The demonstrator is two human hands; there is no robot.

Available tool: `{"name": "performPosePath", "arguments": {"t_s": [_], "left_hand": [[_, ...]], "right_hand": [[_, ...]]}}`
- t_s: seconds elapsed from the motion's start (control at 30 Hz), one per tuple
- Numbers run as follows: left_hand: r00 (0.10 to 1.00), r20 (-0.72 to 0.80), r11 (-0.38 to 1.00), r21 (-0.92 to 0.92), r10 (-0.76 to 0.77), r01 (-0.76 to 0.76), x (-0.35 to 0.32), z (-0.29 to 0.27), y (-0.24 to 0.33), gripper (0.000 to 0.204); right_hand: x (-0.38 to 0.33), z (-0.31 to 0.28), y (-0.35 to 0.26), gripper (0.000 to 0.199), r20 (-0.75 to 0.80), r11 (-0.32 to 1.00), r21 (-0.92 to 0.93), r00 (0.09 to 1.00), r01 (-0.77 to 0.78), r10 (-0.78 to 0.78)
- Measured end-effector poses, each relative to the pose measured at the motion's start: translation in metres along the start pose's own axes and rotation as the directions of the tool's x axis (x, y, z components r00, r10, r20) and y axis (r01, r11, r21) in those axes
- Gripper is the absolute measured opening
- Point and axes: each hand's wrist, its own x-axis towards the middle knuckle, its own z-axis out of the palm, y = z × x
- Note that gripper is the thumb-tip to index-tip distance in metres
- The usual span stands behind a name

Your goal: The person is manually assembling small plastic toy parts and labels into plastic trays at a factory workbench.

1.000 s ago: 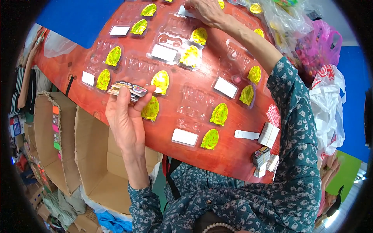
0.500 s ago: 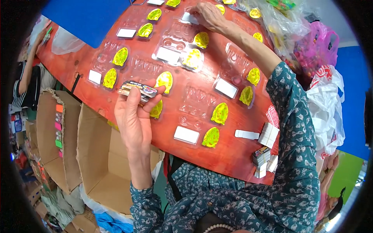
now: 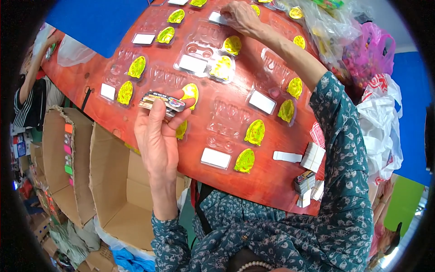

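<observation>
My left hand (image 3: 158, 140) is closed round a small stack of printed cards (image 3: 162, 102), thumb on top, above the near part of the red table. At the table's far side, my right hand (image 3: 243, 19) has its fingers bent together at the right end of a white card (image 3: 217, 18) lying in a clear plastic tray; the fingertips are partly hidden. Several clear moulded trays (image 3: 229, 115) cover the table in rows. Many carry a white card (image 3: 215, 157) and yellow-green foil egg-shaped packs (image 3: 254, 132).
Bundled card stacks (image 3: 312, 156) and a loose white strip (image 3: 287, 157) lie by the table's near right edge. Plastic bags (image 3: 369, 54) crowd the right side. Open cardboard boxes (image 3: 115, 181) stand at the left below the table (image 3: 276, 186). Another person's arm (image 3: 31, 86) reaches in at far left.
The whole view has shifted slightly, moving the table's contents a little left. Both hands keep nearly the same places, the right one still at the white card.
</observation>
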Motion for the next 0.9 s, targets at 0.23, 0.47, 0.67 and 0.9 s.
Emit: {"name": "performPosePath", "arguments": {"t_s": [0.23,0.47,0.67,0.9], "left_hand": [[0.999,0.047,0.999,-0.034,-0.006,0.008,0.004,0.004,0.000,0.019],[0.997,-0.012,0.992,-0.102,0.079,-0.080,-0.007,0.000,-0.009,0.018],[0.988,-0.067,0.988,0.084,0.139,-0.133,-0.031,-0.008,-0.011,0.020],[0.983,-0.040,0.982,0.073,0.177,-0.173,-0.053,0.004,-0.019,0.024]], "right_hand": [[0.056,-0.057,-0.086,0.029,0.596,0.638,0.438,0.736,-0.633,0.322],[0.062,-0.118,-0.204,0.022,0.664,0.604,0.620,0.745,-0.501,-0.064],[0.034,-0.128,-0.254,0.006,0.500,0.853,0.401,0.860,-0.335,0.103],[0.026,-0.152,-0.264,0.009,0.445,0.807,0.442,0.877,-0.391,0.181]]}}
